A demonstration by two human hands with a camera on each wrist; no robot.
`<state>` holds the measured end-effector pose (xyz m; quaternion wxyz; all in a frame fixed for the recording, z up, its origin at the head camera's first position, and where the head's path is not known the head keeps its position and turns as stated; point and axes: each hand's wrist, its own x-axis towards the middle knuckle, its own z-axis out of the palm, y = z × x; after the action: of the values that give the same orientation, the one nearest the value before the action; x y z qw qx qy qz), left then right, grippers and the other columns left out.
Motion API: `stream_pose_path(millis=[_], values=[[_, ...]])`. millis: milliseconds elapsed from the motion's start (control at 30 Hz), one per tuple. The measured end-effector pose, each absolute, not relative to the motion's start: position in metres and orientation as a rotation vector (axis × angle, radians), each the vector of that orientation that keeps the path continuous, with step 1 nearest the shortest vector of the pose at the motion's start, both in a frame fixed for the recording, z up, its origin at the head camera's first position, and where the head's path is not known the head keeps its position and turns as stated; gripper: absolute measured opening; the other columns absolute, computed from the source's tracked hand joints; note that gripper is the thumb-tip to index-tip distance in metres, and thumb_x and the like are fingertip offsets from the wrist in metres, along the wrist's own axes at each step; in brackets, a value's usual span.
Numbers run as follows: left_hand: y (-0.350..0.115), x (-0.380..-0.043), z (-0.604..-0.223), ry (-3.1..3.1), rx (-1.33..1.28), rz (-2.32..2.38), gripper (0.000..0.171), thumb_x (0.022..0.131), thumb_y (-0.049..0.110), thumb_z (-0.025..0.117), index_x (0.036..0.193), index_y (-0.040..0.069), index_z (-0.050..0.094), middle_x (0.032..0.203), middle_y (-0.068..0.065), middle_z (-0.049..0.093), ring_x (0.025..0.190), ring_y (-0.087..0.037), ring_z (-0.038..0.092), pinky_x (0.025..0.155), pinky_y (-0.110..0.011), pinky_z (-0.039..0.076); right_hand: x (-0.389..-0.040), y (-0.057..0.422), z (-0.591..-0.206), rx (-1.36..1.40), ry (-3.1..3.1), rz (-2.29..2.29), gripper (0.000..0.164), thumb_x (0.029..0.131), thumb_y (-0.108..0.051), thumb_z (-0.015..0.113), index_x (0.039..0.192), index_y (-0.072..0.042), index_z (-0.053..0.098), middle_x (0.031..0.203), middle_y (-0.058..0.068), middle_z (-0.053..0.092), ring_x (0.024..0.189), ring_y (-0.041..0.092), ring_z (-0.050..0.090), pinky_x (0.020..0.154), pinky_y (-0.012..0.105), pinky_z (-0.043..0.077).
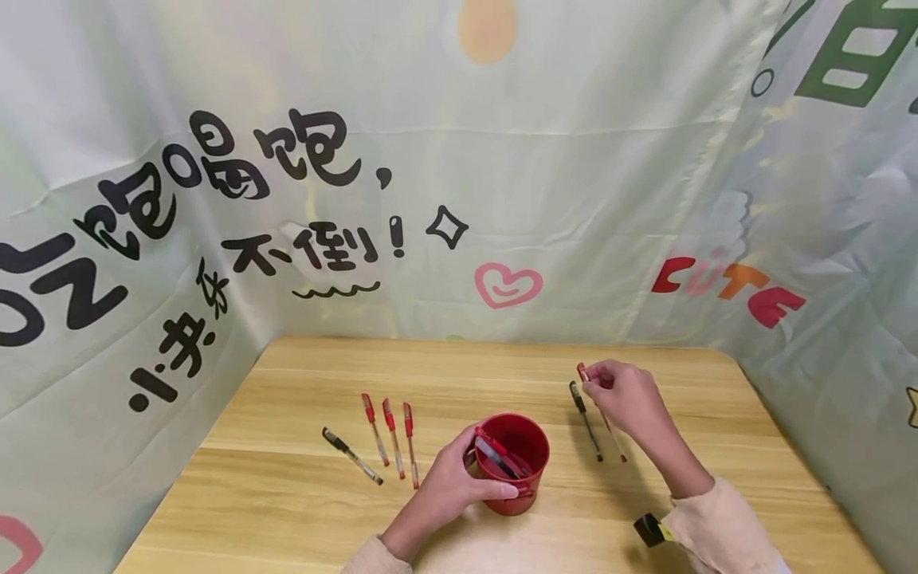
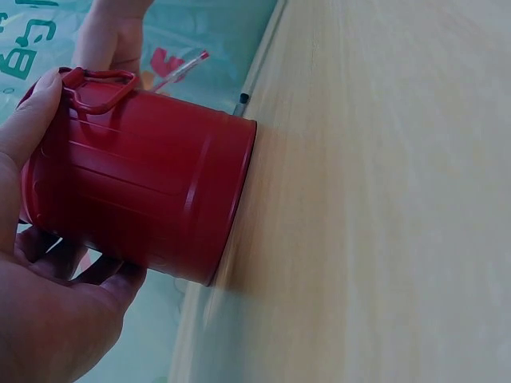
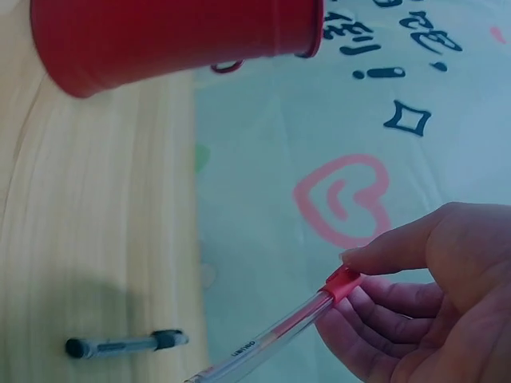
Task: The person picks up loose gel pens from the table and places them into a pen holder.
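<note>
My left hand (image 1: 453, 484) grips a red metal bucket (image 1: 513, 501) by its rim and side, the thumb over the front by the small wire handle (image 2: 100, 92). Pens (image 1: 498, 456) with red and dark parts lean inside the bucket. To the right, my right hand (image 1: 631, 396) pinches a clear pen with a red cap (image 3: 345, 283) at its capped end. That pen slants down, and in the right wrist view its lower end runs out of the frame. Beside it a black-capped pen (image 1: 586, 421) lies on the table.
On the table's left lie a black-capped pen (image 1: 352, 455) and three red-capped pens (image 1: 393, 437). The wooden table (image 1: 287, 510) backs onto a printed cloth (image 1: 402, 319). A black strap piece (image 1: 649, 529) hangs by the right sleeve.
</note>
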<state>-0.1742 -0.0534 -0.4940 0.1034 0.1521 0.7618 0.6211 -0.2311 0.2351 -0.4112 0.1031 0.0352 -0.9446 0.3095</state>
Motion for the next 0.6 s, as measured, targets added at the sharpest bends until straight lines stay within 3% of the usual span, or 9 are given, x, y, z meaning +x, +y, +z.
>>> stream_pose_path(millis=[167,400,500,600], values=[[-0.054,-0.174,-0.494,2.248,0.461,1.841,0.084,0.073,0.036,0.096,0.146,0.036,0.054,0.140,0.008,0.065,0.135,-0.017,0.056,0.112,-0.041,0.046,-0.224,0.225,-0.401,0.120,-2.742,0.904,0.019,0.095,-0.018,0.070,0.106,-0.002,0.074,0.092,0.010,0.076,0.080,0.022,0.070,0.070,0.035,0.055],[-0.053,-0.174,-0.494,2.230,0.466,1.853,0.085,0.073,0.035,0.096,0.146,0.034,0.054,0.142,0.005,0.065,0.135,-0.016,0.057,0.111,-0.037,0.047,-0.215,0.214,-0.391,0.181,-2.640,0.941,0.021,0.096,-0.016,0.071,0.111,0.000,0.074,0.095,0.013,0.077,0.086,0.028,0.074,0.077,0.047,0.062],[-0.053,-0.174,-0.494,2.229,0.464,1.857,0.084,0.073,0.035,0.096,0.146,0.034,0.054,0.141,0.005,0.065,0.134,-0.016,0.057,0.110,-0.036,0.048,-0.213,0.210,-0.388,0.207,-2.598,0.971,0.020,0.096,-0.013,0.072,0.111,-0.001,0.074,0.095,0.013,0.077,0.085,0.027,0.074,0.078,0.045,0.063],[-0.053,-0.174,-0.495,2.227,0.466,1.857,0.084,0.073,0.035,0.096,0.146,0.034,0.054,0.141,0.005,0.065,0.134,-0.016,0.057,0.111,-0.037,0.047,-0.211,0.206,-0.385,0.224,-2.561,0.998,0.018,0.095,-0.012,0.074,0.110,-0.002,0.075,0.095,0.012,0.077,0.085,0.024,0.074,0.077,0.037,0.063]])
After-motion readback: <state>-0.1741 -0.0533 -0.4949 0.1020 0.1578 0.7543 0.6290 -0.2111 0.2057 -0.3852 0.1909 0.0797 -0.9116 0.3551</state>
